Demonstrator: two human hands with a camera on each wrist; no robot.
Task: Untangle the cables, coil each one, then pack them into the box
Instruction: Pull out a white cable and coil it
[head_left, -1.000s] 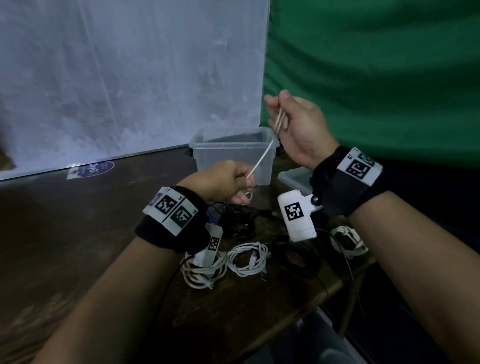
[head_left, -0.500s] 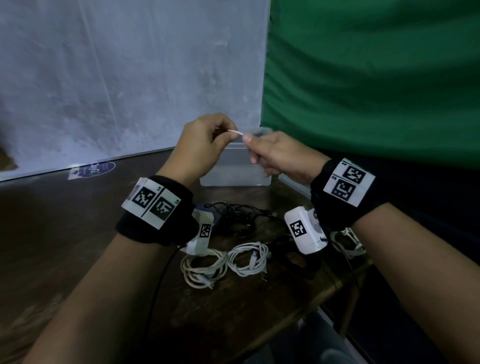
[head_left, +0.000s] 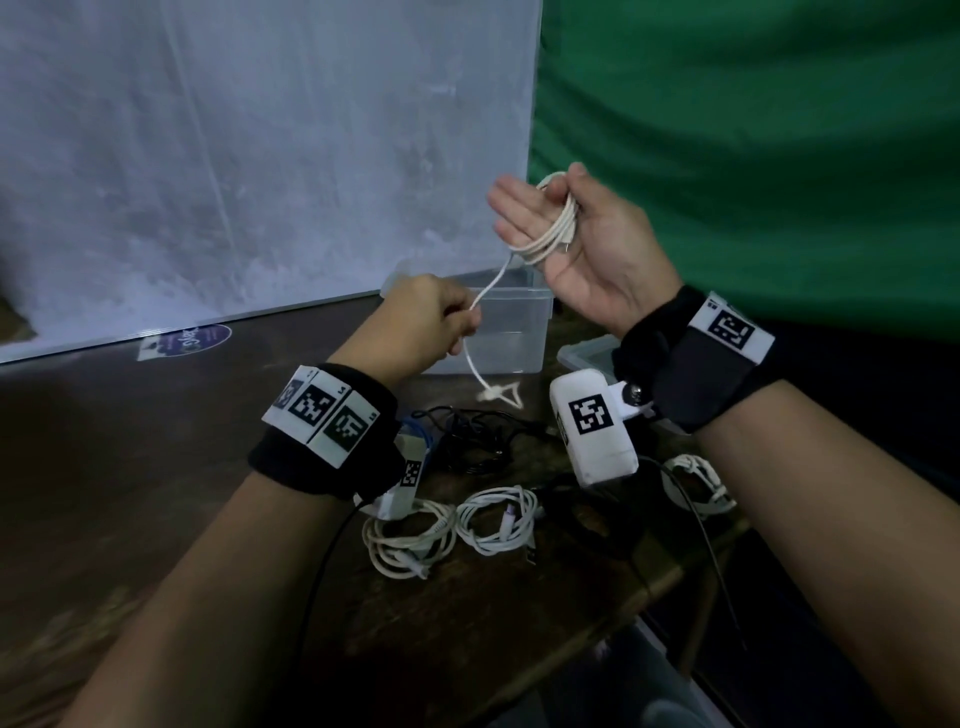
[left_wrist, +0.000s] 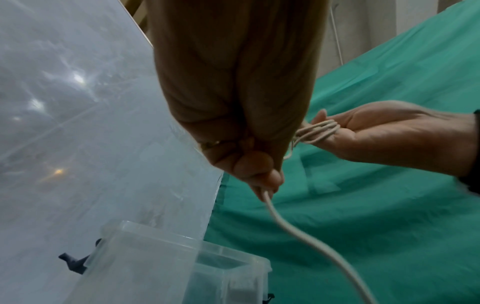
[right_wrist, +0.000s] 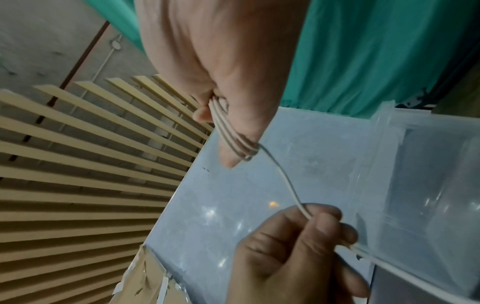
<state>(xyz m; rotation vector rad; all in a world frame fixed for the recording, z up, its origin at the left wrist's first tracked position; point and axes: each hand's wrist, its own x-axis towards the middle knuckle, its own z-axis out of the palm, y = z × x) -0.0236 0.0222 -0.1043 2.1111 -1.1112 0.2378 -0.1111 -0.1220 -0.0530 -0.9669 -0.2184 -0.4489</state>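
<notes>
A white cable (head_left: 556, 228) is wound in several loops round the straight fingers of my raised right hand (head_left: 571, 244), and the thumb pinches the loops in place. The same loops (right_wrist: 233, 135) show in the right wrist view. One strand runs down-left to my left hand (head_left: 431, 327), which grips it in a fist. Below that fist the free end with its plug (head_left: 491, 395) dangles just in front of the clear plastic box (head_left: 519, 332). In the left wrist view the strand (left_wrist: 298, 232) leaves the fist above the box (left_wrist: 145, 267).
On the dark wooden table (head_left: 130, 467) lie two coiled white cables (head_left: 405, 540) (head_left: 498, 519), another white coil (head_left: 696, 483) at the right edge, a tangle of black cables (head_left: 467, 436) and a black coil (head_left: 587, 519). The box lid (head_left: 587, 353) lies right of the box.
The hands were pinching the cable close together in front of the box. Now the right hand is raised with loops round its fingers, and the left has dropped lower along the strand.
</notes>
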